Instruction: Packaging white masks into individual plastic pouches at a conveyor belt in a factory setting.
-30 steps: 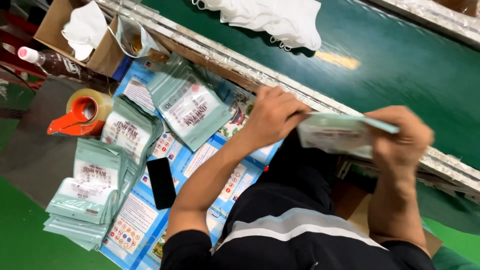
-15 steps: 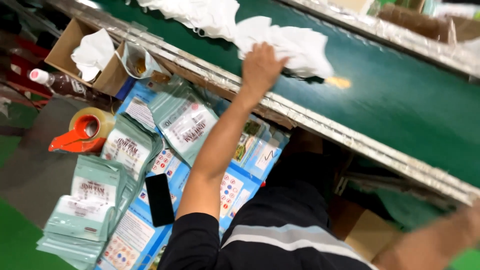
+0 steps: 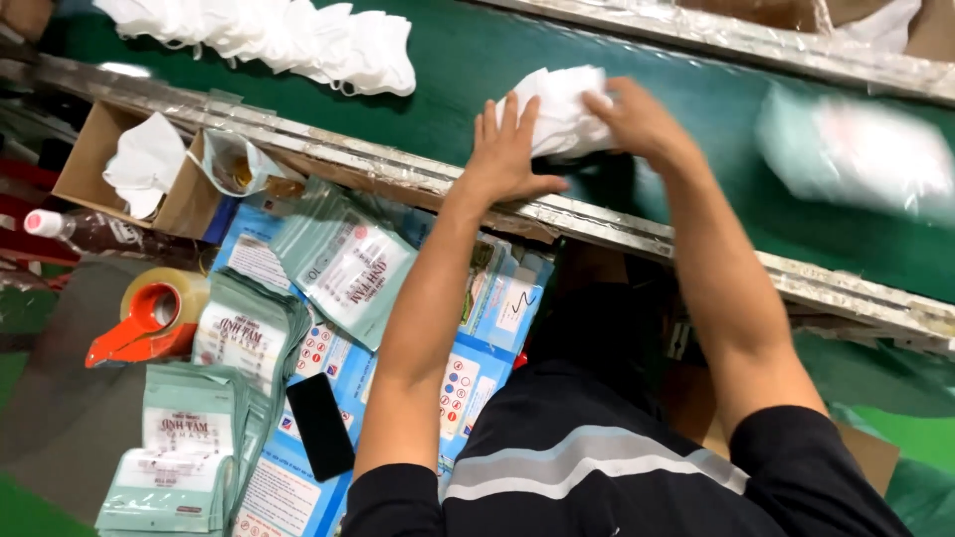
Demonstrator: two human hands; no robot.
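Both my hands are on a small stack of white face masks (image 3: 565, 109) lying on the green conveyor belt (image 3: 696, 109). My left hand (image 3: 507, 149) presses the stack's left side with fingers spread. My right hand (image 3: 637, 121) grips the stack from the right. A blurred pale green filled pouch (image 3: 860, 154) lies on the belt to the right. A long pile of white masks (image 3: 298, 40) lies further up the belt at the left. Stacks of pale green printed pouches (image 3: 343, 264) lie below the belt's metal rail (image 3: 398, 174).
On the work surface at the left are more pouch stacks (image 3: 189, 447), blue printed sheets (image 3: 477, 378), a black phone (image 3: 320, 426), an orange tape dispenser (image 3: 149, 318), a bottle (image 3: 90, 234) and an open cardboard box (image 3: 119, 174) with white cloth.
The filled pouch left my hands and now lies on the belt. My left hand reached onto the belt for masks; my right hand has joined it on the stack.
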